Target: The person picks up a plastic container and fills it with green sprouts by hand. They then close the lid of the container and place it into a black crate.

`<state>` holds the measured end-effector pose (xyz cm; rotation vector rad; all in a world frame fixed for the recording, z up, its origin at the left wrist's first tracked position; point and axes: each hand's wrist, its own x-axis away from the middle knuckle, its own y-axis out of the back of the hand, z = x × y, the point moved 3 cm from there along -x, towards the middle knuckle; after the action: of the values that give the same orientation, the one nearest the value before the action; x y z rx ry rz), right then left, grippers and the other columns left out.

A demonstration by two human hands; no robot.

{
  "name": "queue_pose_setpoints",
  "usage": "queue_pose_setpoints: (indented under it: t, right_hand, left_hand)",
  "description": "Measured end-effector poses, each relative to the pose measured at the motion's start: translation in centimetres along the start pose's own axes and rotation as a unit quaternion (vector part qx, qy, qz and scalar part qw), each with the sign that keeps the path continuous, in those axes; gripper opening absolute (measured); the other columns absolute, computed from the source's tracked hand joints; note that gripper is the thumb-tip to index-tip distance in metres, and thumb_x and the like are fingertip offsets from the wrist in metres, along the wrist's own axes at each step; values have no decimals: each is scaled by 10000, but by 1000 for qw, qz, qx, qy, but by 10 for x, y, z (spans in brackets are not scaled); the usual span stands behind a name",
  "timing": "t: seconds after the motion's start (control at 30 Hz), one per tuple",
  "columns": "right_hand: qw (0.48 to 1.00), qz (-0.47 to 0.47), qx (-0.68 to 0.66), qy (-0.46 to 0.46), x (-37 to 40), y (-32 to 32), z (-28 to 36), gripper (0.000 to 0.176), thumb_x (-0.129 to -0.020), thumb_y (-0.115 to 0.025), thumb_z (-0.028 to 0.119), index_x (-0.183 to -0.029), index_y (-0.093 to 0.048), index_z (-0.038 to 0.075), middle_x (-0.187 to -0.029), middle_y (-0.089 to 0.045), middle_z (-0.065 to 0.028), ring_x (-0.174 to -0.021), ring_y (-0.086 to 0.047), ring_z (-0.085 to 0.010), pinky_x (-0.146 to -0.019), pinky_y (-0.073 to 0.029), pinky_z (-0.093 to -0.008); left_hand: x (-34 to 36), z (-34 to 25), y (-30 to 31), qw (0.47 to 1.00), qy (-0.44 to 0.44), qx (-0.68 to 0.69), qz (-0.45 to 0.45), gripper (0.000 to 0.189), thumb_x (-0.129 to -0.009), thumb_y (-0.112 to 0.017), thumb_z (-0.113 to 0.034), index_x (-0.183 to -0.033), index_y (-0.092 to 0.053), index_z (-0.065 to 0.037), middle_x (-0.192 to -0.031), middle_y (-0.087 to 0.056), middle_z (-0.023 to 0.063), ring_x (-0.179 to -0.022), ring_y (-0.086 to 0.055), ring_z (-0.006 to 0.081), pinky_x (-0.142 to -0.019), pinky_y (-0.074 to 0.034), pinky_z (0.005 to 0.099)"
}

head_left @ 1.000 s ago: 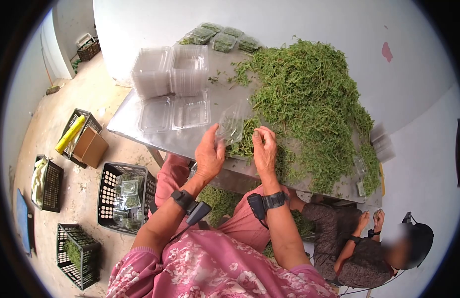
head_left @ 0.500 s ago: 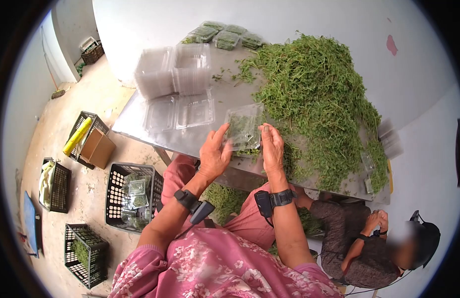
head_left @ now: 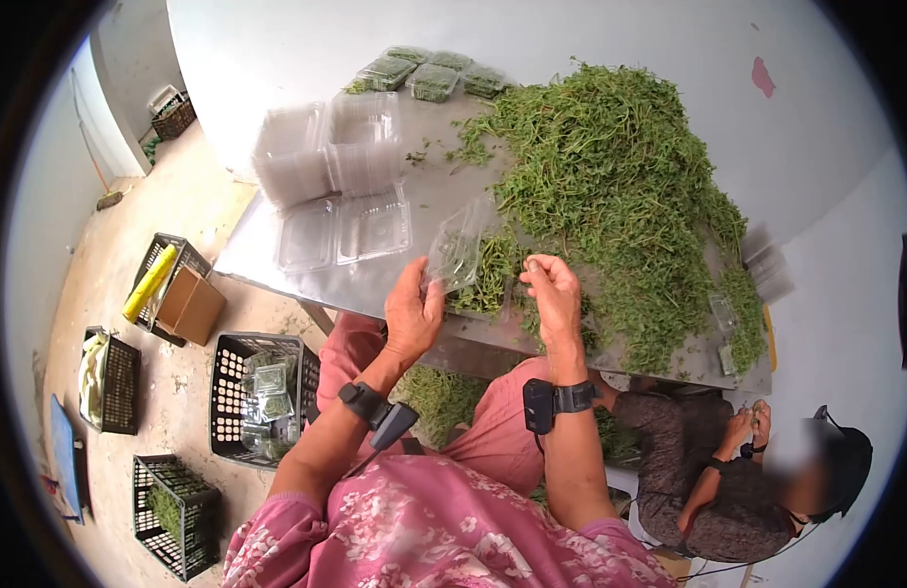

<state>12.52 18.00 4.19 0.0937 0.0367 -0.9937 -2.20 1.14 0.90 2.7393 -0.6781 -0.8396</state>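
Metal table (head_left: 436, 181), pale wall behind it, crates on the floor at left. Clear plastic box (head_left: 455, 253) is tilted above the table's near edge, thumb and fingers of my left hand (head_left: 412, 312) gripping its left side. Right hand (head_left: 557, 299): fingertips drawn close to the thumb, just beside the box; can't tell if anything is between them. Box looks light, thin, springy, maybe slick; likely dents or cracks if squeezed. Best held by rim or corners, lightly. Green shows through; inside or behind, can't tell. Loose greens (head_left: 610, 167) look soft, tangled, easily bruised; scoop from underneath.

Containers: nested stack (head_left: 326, 147) toward the table's left edge, open box (head_left: 346, 230) nearer me, both without greens. Filled boxes (head_left: 434, 80) by the far edge, greens inside. Black crate (head_left: 226, 412) holds more filled ones; lower crate (head_left: 181, 510) has loose greens.
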Motion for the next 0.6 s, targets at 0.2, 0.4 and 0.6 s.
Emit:
queue_pose_setpoints:
  t: [0.2, 0.4, 0.6]
  right_hand:
    - [957, 6, 284, 54, 21, 72, 31, 364, -849, -725, 182, -1130, -607, -18, -1010, -641, -104, -739, -607, -142, -680, -505, -300]
    - [870, 86, 486, 0, 47, 100, 20, 585, -776, -788, 245, -1254, -547, 7, -1201, -527, -162, -772, -607, -228, -716, -516, -387]
    - [870, 102, 483, 10, 53, 77, 29, 569, -756, -774, 195, -1240, -526, 26, -1210, -487, -162, -1083, -550, -359, -870, -469, -454]
  left_hand:
    - [2, 5, -4, 1000, 14, 2, 7, 359, -899, -573, -162, -1213, -538, 8, -1039, -630, 244, -920, -635, 412, -803, -509, 434]
    - [4, 6, -6, 1000, -13, -15, -21, 299, -924, -555, -127, -1199, -546, -9, -880, -639, 175, -753, -636, 275, -702, -502, 352]
    - [3, 0, -3, 1000, 11, -6, -2, 348, -901, -557, -156, -1210, -543, 4, -996, -637, 233, -871, -643, 400, -766, -513, 427]
